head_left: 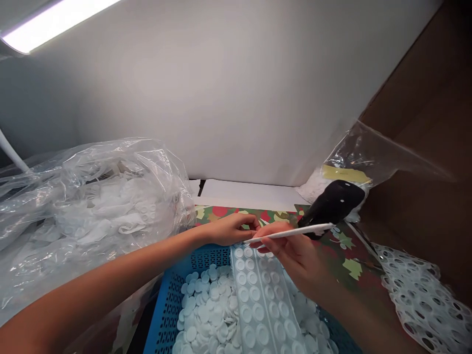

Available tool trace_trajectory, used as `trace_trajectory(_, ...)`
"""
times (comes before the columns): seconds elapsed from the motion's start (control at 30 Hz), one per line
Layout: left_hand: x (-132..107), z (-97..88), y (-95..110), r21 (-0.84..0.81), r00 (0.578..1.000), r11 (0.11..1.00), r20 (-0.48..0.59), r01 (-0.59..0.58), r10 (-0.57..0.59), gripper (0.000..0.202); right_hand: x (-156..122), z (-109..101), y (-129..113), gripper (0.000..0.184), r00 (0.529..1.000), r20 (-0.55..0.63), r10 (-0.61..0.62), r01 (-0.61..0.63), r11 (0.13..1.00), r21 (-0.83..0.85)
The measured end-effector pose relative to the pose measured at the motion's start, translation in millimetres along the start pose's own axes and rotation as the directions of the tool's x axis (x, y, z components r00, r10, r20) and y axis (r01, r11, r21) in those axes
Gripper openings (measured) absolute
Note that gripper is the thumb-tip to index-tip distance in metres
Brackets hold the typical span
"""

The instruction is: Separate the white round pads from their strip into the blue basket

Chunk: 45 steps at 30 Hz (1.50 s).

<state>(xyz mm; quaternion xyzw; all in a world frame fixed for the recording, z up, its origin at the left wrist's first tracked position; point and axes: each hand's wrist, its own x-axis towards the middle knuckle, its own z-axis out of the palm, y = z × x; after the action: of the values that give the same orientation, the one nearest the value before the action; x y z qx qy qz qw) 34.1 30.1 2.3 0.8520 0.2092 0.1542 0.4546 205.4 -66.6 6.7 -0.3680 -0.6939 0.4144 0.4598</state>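
My left hand (231,229) rests with fingers curled on the far end of a white strip (258,300) studded with round discs, pinching its edge. That strip lies lengthwise over a blue basket (169,300) filled with loose white discs (206,314). My right hand (295,253) is closed round a thin white stick (295,231), held like a pen with its tip at the strip's far end, close to my left fingers.
A big clear plastic bag (84,211) of white strips lies to the left. A black object (334,202) and a smaller clear bag (354,167) sit behind my right hand. Punched-out white sheet (416,290) lies right, on a leaf-patterned cloth (350,265). A brown wall stands at right.
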Motion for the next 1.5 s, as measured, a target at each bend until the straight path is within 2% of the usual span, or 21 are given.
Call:
trace_trajectory(0.23,-2.8,-0.2,-0.2,-0.011,1.0,1.0,-0.001,-0.004,0.004,0.012,-0.9,0.3,0.0,0.017,0.997,0.07,0.035,-0.033,0.999,-0.036)
trace_trajectory(0.53,-2.1,0.2,-1.3,-0.014,1.0,1.0,-0.014,-0.02,0.02,0.01,-0.1,0.5,1.4,0.017,0.993,0.089,0.073,-0.071,0.997,-0.031)
trace_trajectory(0.8,-3.0,-0.2,-0.8,0.004,1.0,1.0,-0.006,-0.001,0.001,0.01,0.0,-1.8,-0.7,0.018,0.99,0.101,0.101,-0.084,0.984,-0.156)
trace_trajectory(1.0,-2.3,-1.3,1.8,0.005,1.0,1.0,0.009,-0.014,0.014,0.01,2.2,-1.8,-0.2,0.017,0.987,0.131,0.092,-0.076,0.99,-0.12)
trace_trajectory(1.13,-2.4,-2.3,3.9,0.028,1.0,0.999,0.014,0.018,-0.018,0.012,3.2,0.3,0.5,0.016,0.996,0.032,0.082,-0.083,0.996,0.018)
trace_trajectory(1.23,-3.0,-2.7,3.4,0.055,1.0,0.998,0.004,0.016,-0.016,0.011,3.7,1.5,0.9,0.017,0.998,-0.051,0.045,-0.043,0.998,0.046)
trace_trajectory(1.4,-4.3,-1.6,1.2,0.04,1.0,0.999,0.0,0.001,-0.001,0.009,4.6,1.1,2.1,0.019,0.997,-0.073,0.024,-0.024,1.0,0.001)
trace_trajectory(1.5,-4.7,-0.8,-0.1,0.029,1.0,1.0,-0.002,0.004,-0.004,0.008,4.1,0.4,2.3,0.018,0.999,-0.047,0.023,-0.025,0.999,-0.029)
